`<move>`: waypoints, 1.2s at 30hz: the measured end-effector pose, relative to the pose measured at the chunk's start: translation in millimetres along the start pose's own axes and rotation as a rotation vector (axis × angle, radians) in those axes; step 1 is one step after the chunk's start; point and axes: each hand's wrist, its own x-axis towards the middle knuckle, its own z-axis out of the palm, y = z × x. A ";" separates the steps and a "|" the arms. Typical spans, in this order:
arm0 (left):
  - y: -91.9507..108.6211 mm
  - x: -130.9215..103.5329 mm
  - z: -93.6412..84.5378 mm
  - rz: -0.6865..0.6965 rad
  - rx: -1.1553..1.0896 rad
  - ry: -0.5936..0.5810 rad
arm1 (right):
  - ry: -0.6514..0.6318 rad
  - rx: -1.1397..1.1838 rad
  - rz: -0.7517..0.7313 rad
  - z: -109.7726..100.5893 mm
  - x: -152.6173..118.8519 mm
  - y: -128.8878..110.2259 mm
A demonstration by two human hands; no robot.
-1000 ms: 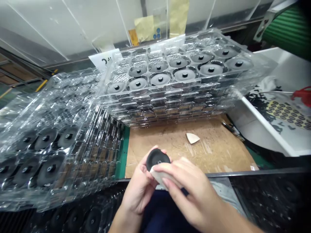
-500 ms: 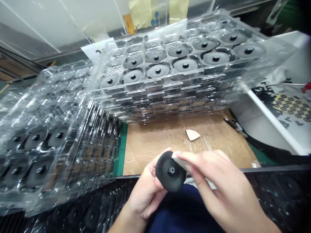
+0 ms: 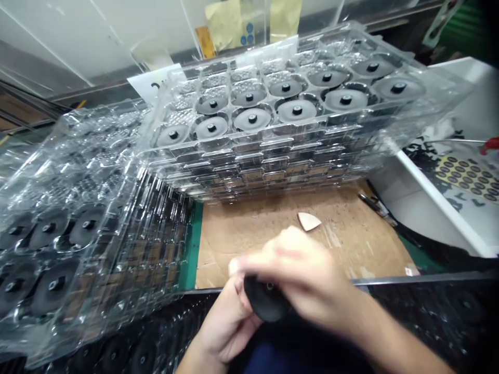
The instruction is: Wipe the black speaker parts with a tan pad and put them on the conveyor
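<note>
My left hand (image 3: 230, 324) is closed around the edge of a black round disc (image 3: 267, 302), which has a small hollow stub at its centre. Over the disc's upper part lies my right hand (image 3: 296, 272), blurred by motion, its fingers bent and pressed together. At its fingertips a whitish spot shows; the pale flat piece seen there earlier is now mostly hidden. Beyond the hands, a pale rounded-triangle pad (image 3: 309, 222) rests on the brown cardboard (image 3: 241, 223).
Stacked clear plastic trays (image 3: 268, 137) holding similar black discs stand behind the cardboard, with another tray stack (image 3: 105, 244) at left. A dark pen-like tool (image 3: 372, 203) lies at right. The white bin (image 3: 440, 200) contains black scraps and a yellow sheet (image 3: 465, 174) with dark ovals.
My right hand has swept left across the disc's upper edge, covering the pale piece and part of the disc. My left hand and the disc have shifted slightly left and down.
</note>
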 end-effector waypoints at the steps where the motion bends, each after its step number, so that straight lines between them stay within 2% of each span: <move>1: 1.6 -1.9 -1.6 -0.025 -0.017 -0.033 | 0.042 -0.013 0.149 -0.3 -2.9 11.9; 2: 3.7 -3.8 -3.3 -0.047 -0.046 -0.071 | 0.098 -0.049 0.294 0.6 -8.2 24.4; 4: 8.3 -6.7 -7.2 -0.065 -0.104 -0.126 | 0.144 -0.117 0.451 9.0 -25.5 45.9; 7: 11.8 -6.4 -14.0 -0.044 -0.168 -0.141 | 0.060 -0.125 0.452 36.1 -60.3 61.3; 10: 11.1 -2.8 -19.1 -0.029 -0.228 -0.134 | 0.010 -0.115 0.437 56.6 -82.8 61.9; 13: 9.0 -0.8 -19.2 -0.017 -0.248 -0.126 | 0.050 -0.123 0.465 50.1 -73.3 54.5; 16: 6.4 -1.0 -14.5 0.055 -0.210 -0.093 | 0.175 -0.138 0.473 30.3 -41.4 30.3; 18: 5.0 -1.7 -11.0 0.122 -0.163 -0.056 | 0.285 -0.138 0.364 23.4 -21.1 5.1; 19: 4.7 -2.0 -9.9 0.142 -0.144 -0.040 | 0.298 -0.128 0.258 22.8 -13.6 -7.7; 20: 4.8 -2.4 -9.4 0.157 -0.128 -0.027 | 0.294 -0.105 0.170 23.6 -7.9 -19.0; 22: 5.2 -3.0 -10.1 0.195 -0.106 0.009 | 0.174 -0.028 0.081 26.6 -0.8 -34.3; 24: 5.2 -3.3 -11.2 0.245 -0.091 0.054 | 0.015 0.026 0.108 29.0 4.7 -39.1; 25: 5.0 -3.4 -11.0 0.259 -0.081 0.063 | -0.021 0.012 0.127 30.0 7.8 -38.8; 27: 4.8 -4.1 -8.5 0.250 -0.064 0.049 | 0.056 -0.078 0.134 32.1 13.6 -36.2; 29: 6.7 -6.0 -4.5 0.248 -0.058 0.022 | 0.181 -0.127 0.084 32.9 14.5 -34.9; 30: 8.7 -7.4 -2.7 0.259 -0.064 0.013 | 0.194 -0.104 0.051 31.9 11.8 -34.9; 33: 15.6 -11.1 -0.1 0.257 -0.079 -0.003 | 0.075 -0.025 0.011 20.8 -8.4 -35.0; 36: 16.2 -10.2 1.6 0.163 -0.092 -0.027 | 0.028 -0.157 0.129 2.5 -27.2 -34.2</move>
